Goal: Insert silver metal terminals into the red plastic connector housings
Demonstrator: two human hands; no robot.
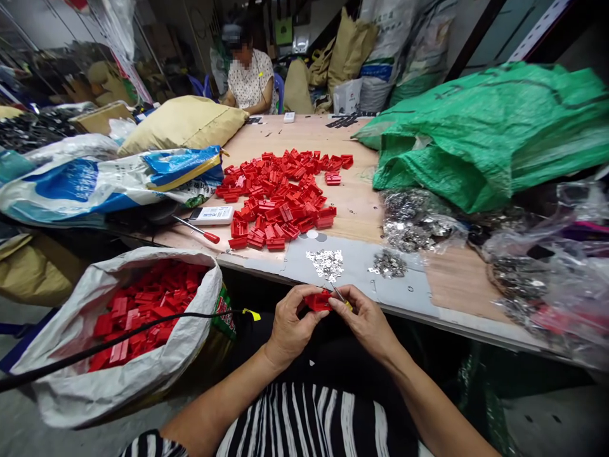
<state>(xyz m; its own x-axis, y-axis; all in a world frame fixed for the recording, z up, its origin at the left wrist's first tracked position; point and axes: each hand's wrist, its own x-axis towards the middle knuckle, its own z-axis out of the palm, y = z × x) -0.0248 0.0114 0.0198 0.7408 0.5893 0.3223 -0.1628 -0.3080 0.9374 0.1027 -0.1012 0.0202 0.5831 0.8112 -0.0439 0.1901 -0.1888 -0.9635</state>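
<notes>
My left hand [291,325] is closed on a small red plastic part [318,301], held just off the table's front edge. In my right hand [365,318] is a slim screwdriver-like tool [338,292] with a metal shaft and a bit of yellow at its handle. Its fingers meet the right end of the red part; where the tool's tip sits is unclear. Small flat silver metal pieces [326,264] lie just beyond my hands, with a darker heap of metal pieces [389,263] to their right. A large pile of red plastic parts [280,203] spreads farther back.
At lower left stands an open white sack [52,374] of red parts, crossed by a black cable [143,330]. A red-handled screwdriver [204,235] lies near a white box [212,216]. A green sack [476,133] covers the right. Another person [252,76] sits across the table.
</notes>
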